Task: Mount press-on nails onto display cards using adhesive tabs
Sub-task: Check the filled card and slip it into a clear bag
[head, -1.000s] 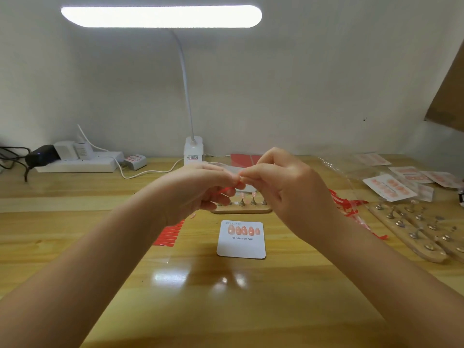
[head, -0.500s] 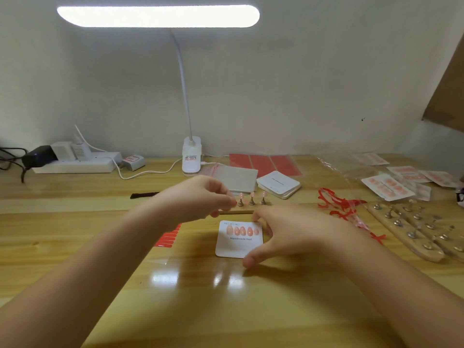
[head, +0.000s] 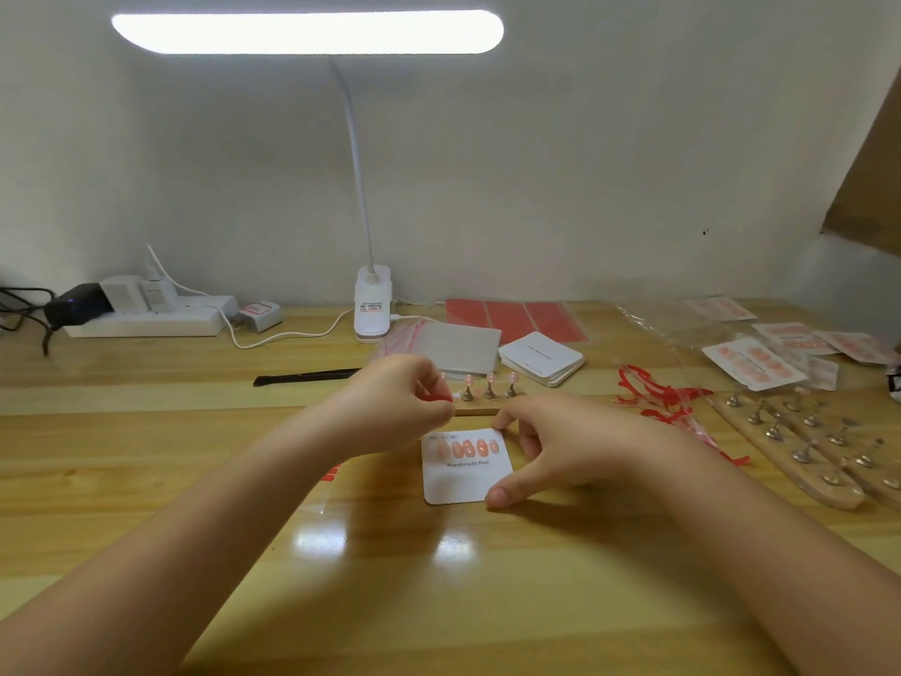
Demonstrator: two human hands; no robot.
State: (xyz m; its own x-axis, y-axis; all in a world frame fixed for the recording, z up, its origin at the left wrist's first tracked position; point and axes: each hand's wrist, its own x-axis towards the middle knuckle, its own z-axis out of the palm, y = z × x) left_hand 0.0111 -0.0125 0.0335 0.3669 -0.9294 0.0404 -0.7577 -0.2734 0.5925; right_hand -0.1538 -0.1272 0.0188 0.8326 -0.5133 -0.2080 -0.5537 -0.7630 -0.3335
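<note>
A white display card [head: 468,478] printed "Handmade Nail" lies flat on the wooden table, with a row of several pink press-on nails [head: 467,448] across its top. My right hand [head: 556,446] holds the card's right edge, forefinger at the top corner and thumb at the bottom corner. Just above the card's top left corner, my left hand [head: 404,402] pinches a small red adhesive tab [head: 435,397] in its fingertips. Behind the hands a small wooden nail stand [head: 480,410] carries three pink nails on pegs.
A stack of blank cards [head: 542,358], a grey pad [head: 458,348] and red adhesive sheets [head: 517,315] lie behind. Red liner scraps [head: 653,395], long wooden stands [head: 804,444] and bagged finished cards [head: 753,361] fill the right. Lamp base [head: 373,309], power strip [head: 146,322] and black tool [head: 307,376] sit at the back left.
My hands, joined at the fingertips above the stand, have parted. The right hand dropped to the card's right edge; the left moved slightly down, keeping the red tab.
</note>
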